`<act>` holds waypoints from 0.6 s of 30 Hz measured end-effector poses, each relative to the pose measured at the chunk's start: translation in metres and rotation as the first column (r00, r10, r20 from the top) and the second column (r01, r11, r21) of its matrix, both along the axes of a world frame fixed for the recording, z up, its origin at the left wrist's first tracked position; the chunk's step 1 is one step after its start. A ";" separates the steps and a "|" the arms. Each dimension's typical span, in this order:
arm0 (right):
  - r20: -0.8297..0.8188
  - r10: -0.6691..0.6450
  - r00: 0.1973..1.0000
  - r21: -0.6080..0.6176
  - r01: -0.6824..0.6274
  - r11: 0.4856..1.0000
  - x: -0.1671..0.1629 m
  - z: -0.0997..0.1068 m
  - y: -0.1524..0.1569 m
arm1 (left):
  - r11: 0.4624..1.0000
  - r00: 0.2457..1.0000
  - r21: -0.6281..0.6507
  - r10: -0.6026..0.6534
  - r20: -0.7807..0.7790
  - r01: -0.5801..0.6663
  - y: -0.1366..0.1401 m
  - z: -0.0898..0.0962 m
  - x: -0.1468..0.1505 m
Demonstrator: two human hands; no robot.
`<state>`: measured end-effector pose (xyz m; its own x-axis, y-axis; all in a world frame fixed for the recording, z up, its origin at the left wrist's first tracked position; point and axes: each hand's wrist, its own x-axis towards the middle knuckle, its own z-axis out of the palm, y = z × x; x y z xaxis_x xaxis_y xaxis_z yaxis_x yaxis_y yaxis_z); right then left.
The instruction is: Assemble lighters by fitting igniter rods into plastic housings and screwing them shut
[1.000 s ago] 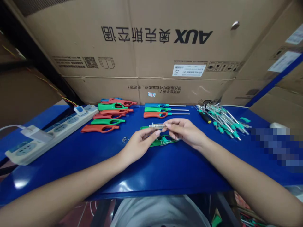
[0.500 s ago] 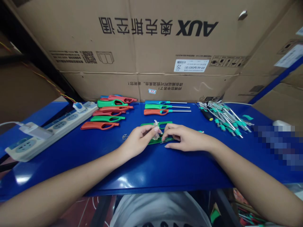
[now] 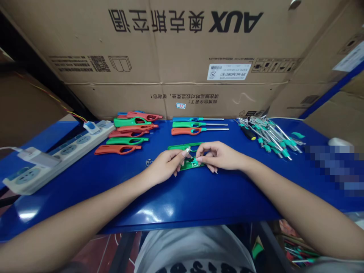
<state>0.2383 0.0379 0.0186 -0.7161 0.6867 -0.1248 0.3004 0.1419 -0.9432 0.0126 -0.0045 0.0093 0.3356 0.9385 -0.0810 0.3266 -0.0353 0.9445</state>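
Note:
My left hand (image 3: 163,167) is closed, with a small clear-and-white plastic part (image 3: 188,150) between thumb and forefinger. Most of that part is hidden by the fingers. Close on its right, my right hand (image 3: 222,156) pinches a small teal plastic piece (image 3: 195,162) that has a thin pale wire by it. Under both hands lie two green lighter casing halves (image 3: 175,147), partly covered by the fingers. Small metal bits (image 3: 148,162) lie on the blue table (image 3: 136,206), left of my left hand.
Red, green and blue lighter handles (image 3: 119,149) lie at the back left, beside a white power strip (image 3: 61,155). Three lighters with metal rods (image 3: 186,131) line the back. A heap of metal rods (image 3: 270,136) and a black-handled screwdriver (image 3: 248,132) lie right. A cardboard box (image 3: 170,60) stands behind.
My right fingers have moved from the casing's edge to a pinch on the teal piece. The clear part has tilted and sunk deeper into my left hand. The view has shifted slightly.

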 end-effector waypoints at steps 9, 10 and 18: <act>-0.174 -0.030 0.984 -0.094 0.014 0.996 0.000 -0.011 0.010 | 0.989 0.976 -0.141 0.077 0.204 -0.048 0.001 0.004 0.004; -0.180 -0.030 0.983 -0.090 0.014 0.996 0.000 -0.012 0.010 | 0.987 0.974 -0.147 0.088 0.207 -0.058 0.001 0.005 0.004; -0.168 -0.016 0.986 -0.050 0.008 0.999 0.000 -0.013 0.010 | 0.990 0.969 -0.137 0.069 0.236 -0.037 -0.002 0.006 0.004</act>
<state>0.2383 0.0476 0.0060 -0.7216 0.6913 -0.0365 0.1378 0.0918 -0.9862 0.0171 -0.0060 0.0156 0.3107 0.9419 -0.1278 0.0884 0.1052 0.9905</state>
